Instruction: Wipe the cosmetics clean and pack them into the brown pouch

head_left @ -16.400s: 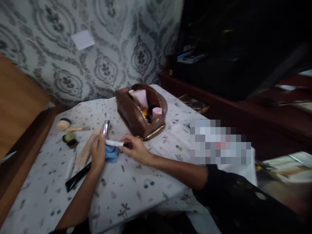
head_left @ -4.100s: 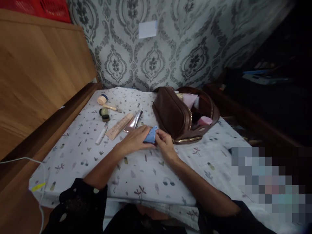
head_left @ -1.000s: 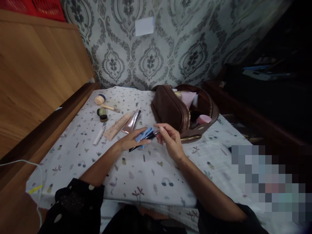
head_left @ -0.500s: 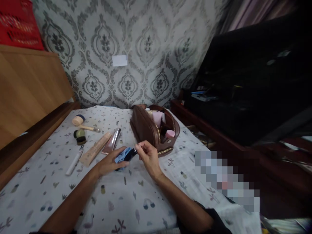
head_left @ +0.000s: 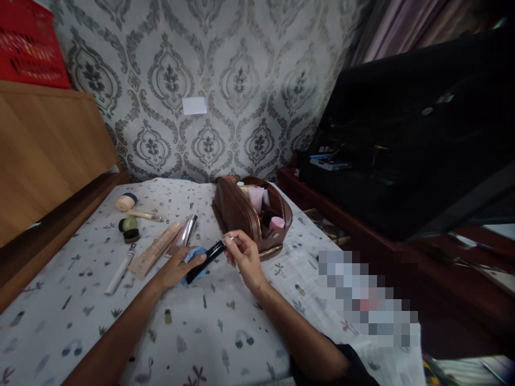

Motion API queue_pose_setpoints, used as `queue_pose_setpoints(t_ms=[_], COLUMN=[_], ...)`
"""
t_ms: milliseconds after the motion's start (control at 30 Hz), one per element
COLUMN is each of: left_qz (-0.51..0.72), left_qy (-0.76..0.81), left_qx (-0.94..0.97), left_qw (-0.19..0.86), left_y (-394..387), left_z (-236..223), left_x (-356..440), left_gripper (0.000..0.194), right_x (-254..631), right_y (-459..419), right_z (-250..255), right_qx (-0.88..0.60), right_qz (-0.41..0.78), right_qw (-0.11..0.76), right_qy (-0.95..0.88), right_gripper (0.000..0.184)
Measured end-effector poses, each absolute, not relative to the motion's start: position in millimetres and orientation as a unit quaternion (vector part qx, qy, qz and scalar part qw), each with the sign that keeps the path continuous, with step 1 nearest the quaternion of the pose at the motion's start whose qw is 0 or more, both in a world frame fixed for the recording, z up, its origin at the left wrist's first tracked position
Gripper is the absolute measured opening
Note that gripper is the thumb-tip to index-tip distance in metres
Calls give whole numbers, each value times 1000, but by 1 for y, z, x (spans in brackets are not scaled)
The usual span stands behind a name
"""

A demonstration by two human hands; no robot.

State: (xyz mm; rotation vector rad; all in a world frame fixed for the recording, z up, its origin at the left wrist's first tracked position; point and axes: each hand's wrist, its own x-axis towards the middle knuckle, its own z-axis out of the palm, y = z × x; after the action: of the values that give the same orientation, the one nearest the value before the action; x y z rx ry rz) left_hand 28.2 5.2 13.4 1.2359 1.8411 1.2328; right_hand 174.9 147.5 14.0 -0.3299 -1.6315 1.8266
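Observation:
A slim black tube [head_left: 209, 258] lies slanted across my closed left hand [head_left: 179, 268], the thumb pressed on top. A crumpled blue cloth [head_left: 195, 252] is under the tube in the same grip. My right hand [head_left: 244, 256] pinches the tube's upper end, its fingertips hiding part of that end. Just beyond stands a brown cosmetic bag [head_left: 237, 212], unzipped, with a pink tube [head_left: 256, 198] and a pink-capped item [head_left: 277, 223] in it. Left of my hands lie a beige tube [head_left: 155, 252] and a shiny pink tube [head_left: 187, 231].
On the patterned cloth [head_left: 193, 343] at left are a white stick [head_left: 119, 274], a cream jar [head_left: 126, 202], a small brush [head_left: 145, 216] and a green jar [head_left: 129, 224]. A wooden board [head_left: 52, 155] borders the left; a black case [head_left: 402, 145] stands at right.
The black tube has turned, so more of its length shows above the blue cloth. My right fingers stay at its end. The view has shifted slightly.

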Motion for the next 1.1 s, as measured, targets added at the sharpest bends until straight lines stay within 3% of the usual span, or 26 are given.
queue_pose_setpoints(t_ms=[67, 200, 400, 533, 867, 1100], left_qz=[470, 464, 459, 465, 468, 449], left_qy=[687, 652, 656, 645, 633, 652], left_qx=[469, 500, 496, 481, 588, 572], left_qw=[294, 331, 335, 369, 187, 214], left_y=[4, 2, 6, 7, 6, 7], left_z=[15, 18, 19, 15, 19, 16], left_x=[29, 31, 34, 36, 46, 53], left_gripper=[43, 54, 40, 45, 39, 34], right_x=[174, 175, 182, 190, 201, 210], right_y=[147, 145, 145, 144, 135, 140], right_z=[12, 12, 19, 25, 31, 53], right_qx=[-125, -130, -138, -150, -169, -155], right_qz=[689, 659, 626, 601, 551, 512], right_qw=[341, 371, 380, 401, 409, 382], right_qy=[-627, -642, -666, -675, -708, -753], right_gripper=[38, 35, 34, 34, 31, 31])
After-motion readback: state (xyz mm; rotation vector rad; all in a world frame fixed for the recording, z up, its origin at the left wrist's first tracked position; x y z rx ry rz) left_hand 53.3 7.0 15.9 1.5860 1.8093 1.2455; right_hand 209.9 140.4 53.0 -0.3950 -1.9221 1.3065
